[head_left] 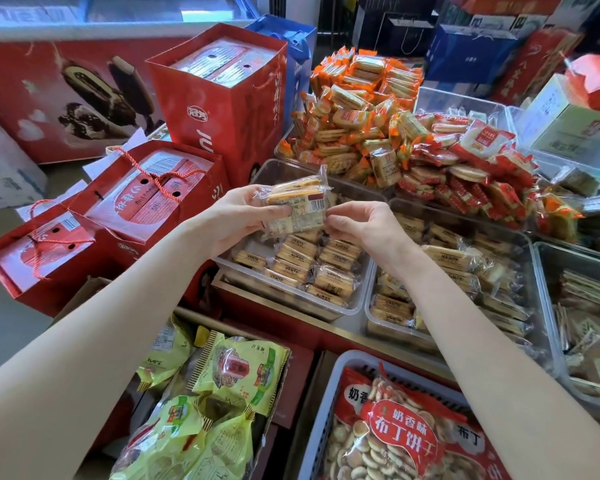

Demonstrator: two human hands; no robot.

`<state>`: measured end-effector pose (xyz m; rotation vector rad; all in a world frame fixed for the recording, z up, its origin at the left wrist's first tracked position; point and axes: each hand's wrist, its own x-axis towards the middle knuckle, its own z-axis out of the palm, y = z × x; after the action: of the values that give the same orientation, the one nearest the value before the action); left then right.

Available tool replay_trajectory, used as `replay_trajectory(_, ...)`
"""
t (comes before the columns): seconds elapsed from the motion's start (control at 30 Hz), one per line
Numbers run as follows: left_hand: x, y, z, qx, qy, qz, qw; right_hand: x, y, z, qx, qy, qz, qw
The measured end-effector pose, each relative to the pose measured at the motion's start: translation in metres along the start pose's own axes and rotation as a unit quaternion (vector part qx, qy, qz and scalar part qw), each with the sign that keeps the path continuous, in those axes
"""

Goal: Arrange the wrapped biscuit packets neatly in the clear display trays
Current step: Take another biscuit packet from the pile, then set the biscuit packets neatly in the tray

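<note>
Both hands were up over the front-left clear tray (357,308), working a small stack of wrapped biscuit packets (297,206). The left hand (243,216) had its fingers and thumb curled round the stack from the left side, holding it above the tray with the barcode label facing up. The right hand (364,223) pinched the right edge of the same stack with its fingertips (333,221), so both hands were closed on the packets, not spread wide.

Below them that tray held rows of the same pale packets (312,265), mostly along its right and near side, with a bare patch at the left. The next tray to the right (371,317) was packed fuller with similar packets. Behind sat a heaped pile of orange-wrapped biscuits (354,109) and, just beside it, a pile of red-wrapped ones (465,174).

Off to the left were red gift bags (222,109) with boxes inside. Nearest the camera were yellow-green snack bags (236,372) and a grey basket (329,420) holding a big red bag of round biscuits (399,441).
</note>
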<state>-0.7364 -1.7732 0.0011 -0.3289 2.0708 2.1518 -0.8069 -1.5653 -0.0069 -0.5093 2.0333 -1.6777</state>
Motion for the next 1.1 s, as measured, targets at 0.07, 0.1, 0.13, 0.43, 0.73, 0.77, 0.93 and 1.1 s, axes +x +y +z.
replay_trajectory(0.07, -0.001, 0.0, 0.0, 0.013, 0.008, 0.004, 1.0, 0.0, 0.0, -0.001, -0.052, -0.004, 0.001, 0.999)
replay_trajectory(0.1, -0.001, 0.0, 0.0, 0.015, 0.012, 0.004, 1.0, 0.0, 0.0, -0.001, -0.077, 0.0, -0.003, 0.997)
replay_trajectory(0.13, -0.002, -0.001, 0.001, 0.012, 0.015, 0.003, 1.0, 0.0, 0.0, -0.001, -0.09, 0.009, -0.008, 0.996)
replay_trajectory(0.43, -0.004, -0.01, 0.013, 0.006, 0.043, -0.026, 0.999, -0.003, 0.004, 0.009, -0.033, 0.106, 0.003, 0.994)
replay_trajectory(0.73, -0.005, -0.01, 0.003, 0.012, 0.049, -0.021, 0.998, 0.003, -0.002, 0.005, -0.161, 0.062, -0.036, 0.984)
replay_trajectory(0.77, -0.004, -0.008, 0.004, 0.03, 0.056, -0.018, 0.998, 0.004, -0.005, 0.005, -0.164, 0.065, -0.054, 0.983)
replay_trajectory(0.93, -0.003, -0.004, 0.008, 0.088, 0.069, 0.005, 0.994, 0.007, -0.013, 0.003, -0.075, 0.058, -0.072, 0.993)
replay_trajectory(1.1, -0.008, -0.002, 0.008, 0.115, 0.058, 0.019, 0.992, 0.007, -0.012, -0.001, -0.037, 0.036, -0.065, 0.997)
